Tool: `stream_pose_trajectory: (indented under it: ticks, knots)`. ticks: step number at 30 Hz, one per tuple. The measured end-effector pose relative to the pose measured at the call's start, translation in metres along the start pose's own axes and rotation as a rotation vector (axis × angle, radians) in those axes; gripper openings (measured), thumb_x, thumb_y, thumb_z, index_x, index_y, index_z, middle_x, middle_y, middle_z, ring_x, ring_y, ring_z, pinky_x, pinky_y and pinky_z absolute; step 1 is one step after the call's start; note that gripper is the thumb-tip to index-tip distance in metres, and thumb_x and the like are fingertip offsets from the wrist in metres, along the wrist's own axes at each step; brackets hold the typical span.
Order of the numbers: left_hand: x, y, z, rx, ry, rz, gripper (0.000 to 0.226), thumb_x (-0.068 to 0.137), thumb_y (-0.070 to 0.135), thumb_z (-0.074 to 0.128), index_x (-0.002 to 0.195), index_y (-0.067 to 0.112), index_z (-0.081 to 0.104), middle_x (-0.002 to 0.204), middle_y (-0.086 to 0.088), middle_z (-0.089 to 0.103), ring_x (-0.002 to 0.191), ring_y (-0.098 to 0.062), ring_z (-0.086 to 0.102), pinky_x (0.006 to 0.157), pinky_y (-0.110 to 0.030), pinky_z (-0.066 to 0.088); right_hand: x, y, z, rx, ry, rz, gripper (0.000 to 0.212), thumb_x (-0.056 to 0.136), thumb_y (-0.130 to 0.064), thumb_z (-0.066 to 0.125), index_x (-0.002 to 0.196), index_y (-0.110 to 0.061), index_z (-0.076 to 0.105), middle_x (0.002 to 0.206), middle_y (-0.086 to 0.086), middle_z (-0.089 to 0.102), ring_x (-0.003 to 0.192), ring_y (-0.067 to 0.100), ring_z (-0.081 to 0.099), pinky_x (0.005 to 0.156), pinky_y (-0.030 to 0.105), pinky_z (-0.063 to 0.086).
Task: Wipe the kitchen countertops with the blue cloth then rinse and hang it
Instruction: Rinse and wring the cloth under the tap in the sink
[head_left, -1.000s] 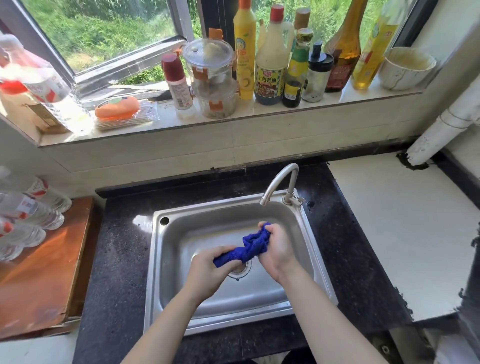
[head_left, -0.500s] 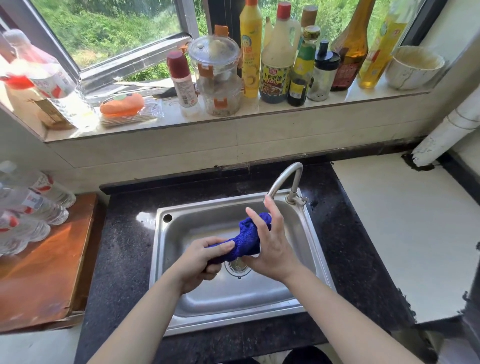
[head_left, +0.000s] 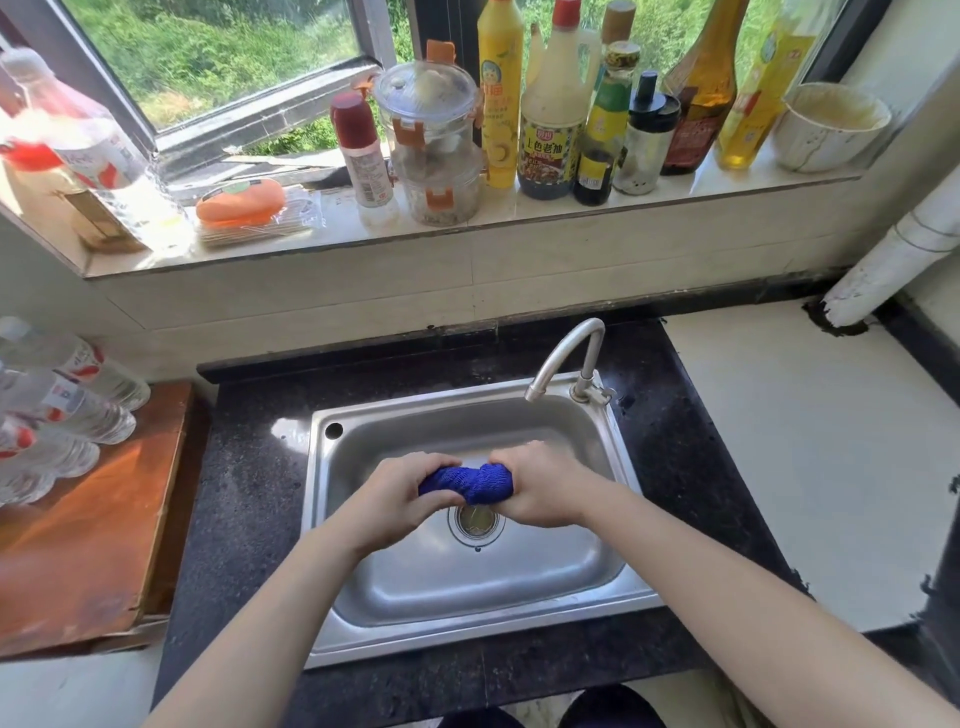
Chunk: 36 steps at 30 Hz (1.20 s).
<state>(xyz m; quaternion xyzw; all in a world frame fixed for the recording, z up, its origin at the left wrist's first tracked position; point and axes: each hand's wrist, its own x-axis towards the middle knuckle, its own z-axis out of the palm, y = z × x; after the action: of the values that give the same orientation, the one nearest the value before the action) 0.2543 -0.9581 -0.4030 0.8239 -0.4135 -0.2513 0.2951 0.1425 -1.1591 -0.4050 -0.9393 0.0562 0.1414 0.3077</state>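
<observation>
The blue cloth (head_left: 470, 483) is bunched into a short thick roll, held over the middle of the steel sink (head_left: 597, 551), just above the drain (head_left: 476, 522). My left hand (head_left: 402, 501) grips its left end with fingers curled round it. Its right end is gripped the same way by my right hand (head_left: 543, 486). Most of the cloth is hidden inside my two fists. The curved tap (head_left: 563, 358) stands at the sink's back right; no water stream shows from it.
Dark speckled countertop (head_left: 244, 493) surrounds the sink. A white counter (head_left: 810, 447) and a white pipe (head_left: 893, 260) lie to the right. Several plastic water bottles (head_left: 57, 410) lie on a wooden board (head_left: 88, 530) on the left. Sauce bottles, jars and a bowl (head_left: 831, 124) crowd the windowsill.
My right hand, which had opened its fingers round the cloth, has closed on it again. Both fists now hold the cloth level and more tightly bunched over the drain.
</observation>
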Motion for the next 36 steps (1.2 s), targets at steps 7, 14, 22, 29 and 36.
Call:
stream_pose_trajectory:
  ticks: [7,14,22,29,36]
  knots:
    - [-0.002,-0.003,0.006,0.023,0.077,0.106,0.021,0.091,0.026,0.071,0.111,0.020,0.066,0.093,0.009,0.065,0.085,-0.002,0.057,0.077,-0.014,0.042,-0.019,-0.005,0.013,0.711,-0.092,-0.006,0.029,0.094,-0.025,0.072,0.094,0.001,0.060,0.072,-0.001,0.051,0.064,0.010,0.045,0.060,0.024,0.037]
    - [-0.007,-0.015,0.012,0.007,0.136,0.027,0.016,0.093,0.030,0.068,0.108,0.026,0.062,0.091,0.014,0.061,0.086,-0.005,0.057,0.075,-0.022,0.045,-0.019,-0.022,0.029,0.730,0.176,0.129,0.022,0.099,-0.046,0.059,0.097,-0.024,0.058,0.082,0.000,0.064,0.068,0.009,0.054,0.067,0.027,0.047]
    - [-0.003,0.001,0.023,0.375,0.440,0.287,0.031,0.098,0.037,0.052,0.096,0.008,0.064,0.076,-0.001,0.047,0.058,-0.020,0.048,0.048,-0.033,0.044,0.006,-0.030,0.045,0.946,0.559,0.394,0.040,0.102,-0.046,0.054,0.074,-0.018,0.063,0.062,-0.005,0.058,0.062,0.012,0.052,0.065,0.031,0.045]
    - [-0.007,0.007,0.018,0.138,0.392,0.040,0.021,0.092,0.036,0.068,0.105,0.020,0.067,0.085,0.010,0.058,0.074,-0.010,0.056,0.065,-0.023,0.047,0.010,-0.021,0.034,0.854,0.508,0.246,0.039,0.103,-0.047,0.049,0.076,-0.022,0.061,0.058,-0.006,0.057,0.057,0.010,0.050,0.058,0.027,0.041]
    - [-0.015,0.025,0.002,-1.032,0.072,-0.596,0.040,0.107,0.036,0.037,0.114,0.010,0.067,0.092,-0.009,0.074,0.065,-0.022,0.066,0.043,-0.027,0.044,-0.005,0.008,0.028,0.195,0.351,-0.129,0.060,0.097,-0.069,0.031,0.119,-0.020,0.059,0.102,0.001,0.060,0.090,0.016,0.056,0.080,0.031,0.045]
